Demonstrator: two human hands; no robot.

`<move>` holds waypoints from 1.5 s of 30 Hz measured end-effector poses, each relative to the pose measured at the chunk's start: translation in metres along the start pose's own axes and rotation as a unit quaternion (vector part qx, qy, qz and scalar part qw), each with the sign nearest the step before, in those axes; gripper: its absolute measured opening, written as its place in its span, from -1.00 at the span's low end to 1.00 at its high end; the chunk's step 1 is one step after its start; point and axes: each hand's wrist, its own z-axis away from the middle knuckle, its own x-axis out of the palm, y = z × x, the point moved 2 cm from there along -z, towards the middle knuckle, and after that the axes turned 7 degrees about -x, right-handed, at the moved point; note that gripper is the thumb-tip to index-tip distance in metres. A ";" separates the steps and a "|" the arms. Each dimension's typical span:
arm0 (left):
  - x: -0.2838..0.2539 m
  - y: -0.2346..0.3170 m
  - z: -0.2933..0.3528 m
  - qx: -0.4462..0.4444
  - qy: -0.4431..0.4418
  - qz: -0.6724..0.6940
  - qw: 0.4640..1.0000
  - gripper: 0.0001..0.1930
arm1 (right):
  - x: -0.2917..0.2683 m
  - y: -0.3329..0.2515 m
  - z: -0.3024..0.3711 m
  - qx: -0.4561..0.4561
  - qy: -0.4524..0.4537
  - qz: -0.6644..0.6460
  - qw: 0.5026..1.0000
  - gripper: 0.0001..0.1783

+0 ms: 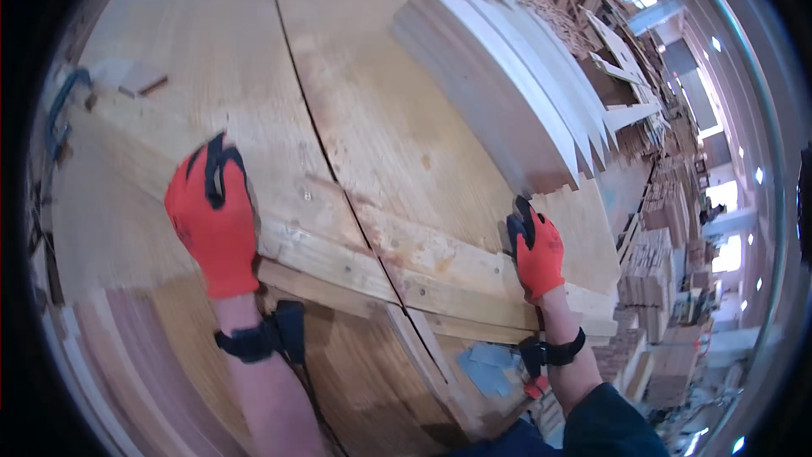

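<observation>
My left hand (211, 216), in an orange and black glove, lies flat with its fingers gripping a long wooden plank (406, 258) that runs across the plywood worktop (254, 59). My right hand (534, 247), gloved the same way, grips the far right part of the same plank, just below a stack of white-edged boards (507, 93). A second plank (457, 317) lies along the near side of the first. Both wrists wear black straps.
A seam (309, 110) splits the worktop into two sheets. A small wood block (139, 80) and a blue clamp (63, 106) sit at the far left. Piles of timber offcuts (660, 271) fill the workshop to the right. Grey scraps (486, 368) lie below the table edge.
</observation>
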 end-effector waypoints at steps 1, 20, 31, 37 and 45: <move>0.000 0.000 -0.001 0.002 0.004 0.000 1.000 -0.74 | -0.002 -0.001 0.000 0.006 0.017 -0.035 0.999 -0.35; 0.003 0.001 -0.013 -0.006 -0.045 0.004 0.999 -0.73 | -0.028 -0.028 -0.014 0.032 0.077 -0.138 0.987 -0.41; 0.004 0.004 -0.020 0.004 -0.042 -0.012 0.999 -0.73 | -0.031 -0.030 -0.016 0.035 0.114 -0.164 0.979 -0.41; 0.005 0.000 -0.021 0.013 -0.040 -0.011 0.999 -0.73 | -0.033 -0.029 -0.016 0.021 0.142 -0.182 0.973 -0.42; 0.006 0.001 -0.021 0.012 -0.039 -0.008 0.999 -0.72 | -0.031 -0.028 -0.016 0.037 0.159 -0.174 0.971 -0.42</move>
